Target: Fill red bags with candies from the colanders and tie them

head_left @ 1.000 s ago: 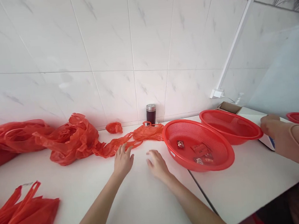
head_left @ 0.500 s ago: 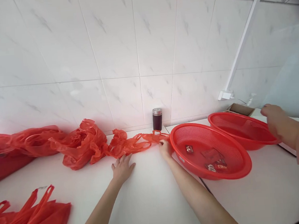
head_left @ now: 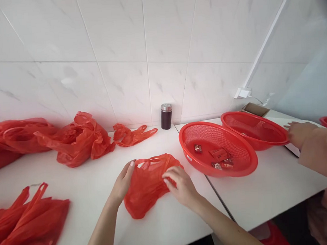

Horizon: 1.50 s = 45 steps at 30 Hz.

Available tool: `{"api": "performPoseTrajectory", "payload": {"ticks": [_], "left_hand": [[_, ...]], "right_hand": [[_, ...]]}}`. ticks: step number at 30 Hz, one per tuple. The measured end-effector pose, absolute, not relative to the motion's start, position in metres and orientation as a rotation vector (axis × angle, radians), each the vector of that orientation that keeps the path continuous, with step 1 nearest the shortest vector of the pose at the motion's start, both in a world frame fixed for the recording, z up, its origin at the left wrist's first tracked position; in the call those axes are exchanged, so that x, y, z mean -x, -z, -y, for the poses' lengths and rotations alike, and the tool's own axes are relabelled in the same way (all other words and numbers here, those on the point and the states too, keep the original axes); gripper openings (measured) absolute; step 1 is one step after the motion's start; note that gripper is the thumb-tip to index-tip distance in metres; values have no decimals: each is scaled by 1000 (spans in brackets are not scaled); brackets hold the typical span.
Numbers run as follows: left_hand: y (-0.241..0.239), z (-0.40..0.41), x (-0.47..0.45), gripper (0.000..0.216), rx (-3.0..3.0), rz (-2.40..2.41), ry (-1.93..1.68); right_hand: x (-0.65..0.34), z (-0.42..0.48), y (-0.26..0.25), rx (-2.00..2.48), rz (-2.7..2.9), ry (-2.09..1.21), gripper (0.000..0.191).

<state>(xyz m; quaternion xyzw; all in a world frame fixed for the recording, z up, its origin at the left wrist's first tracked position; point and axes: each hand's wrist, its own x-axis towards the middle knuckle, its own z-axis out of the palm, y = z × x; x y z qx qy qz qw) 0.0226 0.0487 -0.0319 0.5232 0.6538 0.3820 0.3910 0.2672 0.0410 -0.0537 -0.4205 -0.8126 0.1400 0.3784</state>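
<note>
We have a thin red bag (head_left: 148, 187) between our two hands, over the middle of the white table (head_left: 173, 228). Its right edge comes up just beside the nearer basket (head_left: 201, 168); whether they touch, we cannot tell. White tabletop shows on the bag's left, far and near sides, giving us room to move there. The table's near edge slants up towards the right, and a dark seam (head_left: 220, 197) crosses to the right of our forearm.

Our left hand (head_left: 123, 183) grips the bag's upper left edge, thumb against fingers beside the handle loops. Our right hand (head_left: 181, 186) is partly closed over the bag's right part, fingers curled and thumb near the index finger; we cannot tell whether it pinches the film.

Farther out, the small crumpled bag (head_left: 135, 135) lies on the far side, with the big red heap (head_left: 77, 139) left of it. A dark bottle (head_left: 166, 118) stands upright near the tiled wall (head_left: 117, 28). Small packets (head_left: 220, 154) lie in the nearer basket; the farther basket (head_left: 253, 125) sits beyond it, a co-worker's hand (head_left: 300, 133) by its right rim. Another red bundle (head_left: 33, 228) rests near left.
</note>
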Motion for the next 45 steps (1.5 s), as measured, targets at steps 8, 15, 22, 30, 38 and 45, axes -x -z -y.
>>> {"api": "performPoseTrajectory", "payload": {"ticks": [8,15,22,30,38,45], "left_hand": [[54,-16,-37,30,-1281,-1739,-1001],[53,-12,-21,29,-853,-1577,-1499],[23,9,-15,20,-741,-1369,-1810],[25,39,-51,17,-877,-1284,-1775],[47,61,-34,9,-194,-1108,-1747],[24,89,-24,7,-103,-1043,-1635]], "right_hand": [[-263,-57,70,1286,2345,-268,43],[-285,-39,64,1198,1985,-153,9],[-301,3,20,1113,1829,-254,8],[-248,-17,-7,675,2294,-52,10],[-270,-13,34,686,2335,159,21],[-282,34,22,879,2809,-187,50]]}}
